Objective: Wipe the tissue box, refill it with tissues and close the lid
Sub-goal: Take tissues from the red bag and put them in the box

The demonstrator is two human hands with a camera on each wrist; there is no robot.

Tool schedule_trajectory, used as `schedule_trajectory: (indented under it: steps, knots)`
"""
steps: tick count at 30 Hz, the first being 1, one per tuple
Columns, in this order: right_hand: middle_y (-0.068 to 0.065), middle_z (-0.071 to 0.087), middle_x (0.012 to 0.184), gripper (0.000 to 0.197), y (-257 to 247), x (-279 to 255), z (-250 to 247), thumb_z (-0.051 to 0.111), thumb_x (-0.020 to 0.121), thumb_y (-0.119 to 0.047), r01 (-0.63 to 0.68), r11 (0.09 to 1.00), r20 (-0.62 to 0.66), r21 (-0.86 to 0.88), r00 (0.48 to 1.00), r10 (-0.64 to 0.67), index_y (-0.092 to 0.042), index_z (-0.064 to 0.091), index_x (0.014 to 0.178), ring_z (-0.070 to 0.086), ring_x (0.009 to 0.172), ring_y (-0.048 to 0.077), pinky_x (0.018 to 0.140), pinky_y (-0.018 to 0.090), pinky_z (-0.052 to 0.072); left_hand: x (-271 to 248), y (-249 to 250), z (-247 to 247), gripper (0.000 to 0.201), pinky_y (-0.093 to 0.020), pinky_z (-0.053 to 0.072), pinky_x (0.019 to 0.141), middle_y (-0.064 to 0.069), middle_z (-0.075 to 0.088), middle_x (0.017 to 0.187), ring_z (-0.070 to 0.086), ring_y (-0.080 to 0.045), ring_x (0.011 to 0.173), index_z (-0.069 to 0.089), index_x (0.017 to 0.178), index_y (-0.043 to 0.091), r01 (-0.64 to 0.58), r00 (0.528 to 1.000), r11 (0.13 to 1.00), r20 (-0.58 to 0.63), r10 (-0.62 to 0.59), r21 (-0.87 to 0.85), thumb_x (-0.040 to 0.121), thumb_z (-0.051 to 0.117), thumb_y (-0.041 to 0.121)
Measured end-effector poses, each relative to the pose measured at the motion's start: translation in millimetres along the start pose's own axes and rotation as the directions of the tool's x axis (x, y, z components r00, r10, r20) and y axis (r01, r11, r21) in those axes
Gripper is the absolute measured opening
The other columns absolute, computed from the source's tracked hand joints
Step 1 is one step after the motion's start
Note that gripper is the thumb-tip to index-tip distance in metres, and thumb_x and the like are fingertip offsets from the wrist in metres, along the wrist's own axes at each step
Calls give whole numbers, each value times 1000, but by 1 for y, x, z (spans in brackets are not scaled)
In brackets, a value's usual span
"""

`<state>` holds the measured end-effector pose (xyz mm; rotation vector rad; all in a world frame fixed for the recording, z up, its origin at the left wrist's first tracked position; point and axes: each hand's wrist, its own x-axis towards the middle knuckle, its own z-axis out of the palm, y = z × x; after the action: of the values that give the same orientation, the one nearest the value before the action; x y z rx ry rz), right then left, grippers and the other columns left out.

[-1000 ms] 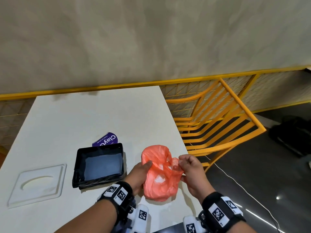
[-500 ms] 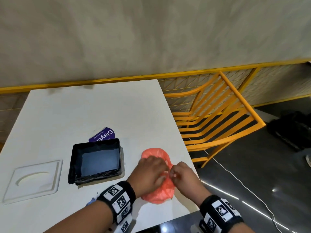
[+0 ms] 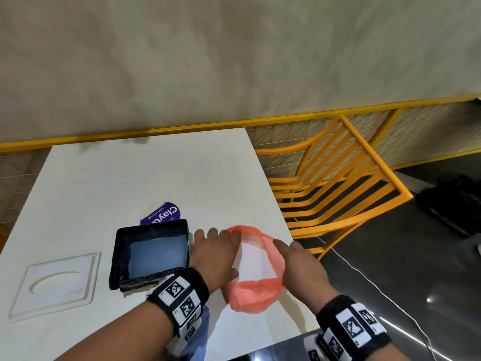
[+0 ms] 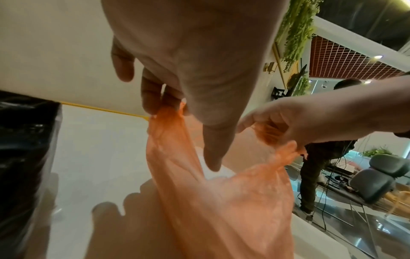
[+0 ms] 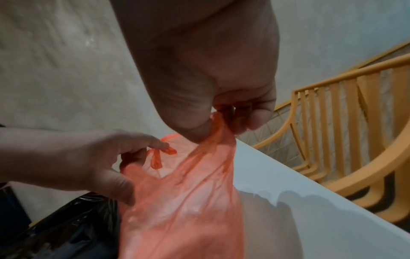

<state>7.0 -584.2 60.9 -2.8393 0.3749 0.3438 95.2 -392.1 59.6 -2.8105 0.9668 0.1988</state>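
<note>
**Clerk:** Grip, left hand [image 3: 213, 252]: fingers pinched on the left rim of the orange plastic bag [image 3: 253, 290]. Grip, right hand [image 3: 303, 267]: thumb and fingers pinched on the right rim. Bag mouth pulled wide between them.

**Checker:** Contents of bag?

**Clerk:** One white stack, seemingly the tissues [image 3: 256, 261], visible through the opening. Bag rests on the table [image 3: 156, 178] near its right edge.

**Checker:** Tissue box?

**Clerk:** Black tissue box [image 3: 153, 254], open, just left of the left hand, on the table. Interior shows no tissues. White lid [image 3: 56, 282], slot uppermost, lies apart to the box's left.

**Checker:** Other items?

**Clerk:** Purple wipes packet [image 3: 162, 213] behind the box; a bit of blue cloth [image 3: 201, 332] under the left wrist; orange chair [image 3: 338, 183] beside the table.

**Checker:** Progress?

**Clerk:** Judged mid-task. Wiping cannot be confirmed from here. Outstanding: tissues out of bag, into box, lid fitted.
</note>
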Motion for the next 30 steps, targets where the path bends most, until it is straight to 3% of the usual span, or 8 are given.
schedule_trajectory:
  steps: [2, 4, 8, 10, 13, 18, 25, 30]
  knots:
    - [4, 49, 107, 66, -3, -1, -1, 56, 88, -17, -1, 999, -47, -40, 999, -1, -38, 28, 143, 52, 96, 26, 67, 32, 47, 2, -4, -3, 81, -47, 31, 86, -7, 52, 129, 48, -33, 113, 36, 145, 19, 48, 999, 999, 9, -48, -20, 76, 68, 48]
    - [5, 50, 111, 68, -9, -4, -4, 63, 81, -17, -4, 993, -149, -121, 989, -14, -34, 37, 142, 48, 96, 25, 68, 32, 42, 3, -7, -6, 70, -44, 35, 79, -4, 58, 119, 51, -31, 104, 54, 134, 22, 7, 999, 999, -44, -9, -54, 71, 72, 46]
    - [5, 61, 111, 50, -28, -14, 0, 74, 61, -9, 272, 959, -388, -84, 877, -283, -24, 70, 108, 54, 99, 26, 70, 37, 50, 6, 0, -8, 24, -37, 45, 61, 0, 62, 91, 59, -26, 82, 70, 96, 23, -336, 922, 939, -233, 311, -76, 72, 71, 23]
    - [3, 62, 109, 37, -35, -13, 6, 67, 67, -7, 370, 929, -317, 8, 882, -349, -21, 71, 101, 58, 97, 24, 72, 35, 52, 12, 5, -9, 22, -37, 44, 64, -3, 61, 93, 60, -27, 85, 69, 100, 19, -371, 927, 899, -148, 345, -232, 83, 57, 11]
    - [4, 62, 104, 34, -33, -7, 18, 52, 81, -10, 315, 949, -111, 30, 944, -310, -19, 65, 111, 62, 91, 26, 67, 35, 48, 20, 5, 7, 31, -40, 50, 77, -7, 59, 111, 61, -29, 101, 65, 114, 15, -274, 951, 880, 28, 308, -389, 90, 48, 6]
    - [5, 66, 84, 16, -28, -17, 33, 41, 90, -16, 329, 934, 81, -140, 944, -320, -22, 52, 100, 62, 73, 34, 58, 35, 30, 39, 0, 27, 55, -42, 49, 98, -3, 45, 147, 50, -26, 130, 47, 144, 22, -212, 962, 879, 67, 264, -427, 92, 50, 4]
    - [8, 67, 89, 25, -28, -22, 29, 36, 96, -30, 356, 928, 195, -112, 923, -331, -18, 57, 90, 58, 79, 35, 68, 37, 33, 63, 2, 11, 52, -44, 47, 100, -9, 43, 148, 46, -33, 130, 40, 146, 15, -107, 979, 938, 132, 158, -329, 95, 45, 8]
    - [4, 52, 83, 45, -30, -19, 15, 32, 96, -49, 254, 956, 187, -148, 956, -225, -19, 66, 94, 48, 79, 27, 70, 37, 29, 69, 14, 8, 64, -46, 39, 107, -8, 41, 149, 38, -35, 137, 33, 146, 16, -45, 951, 976, 289, 107, -215, 90, 60, 27]
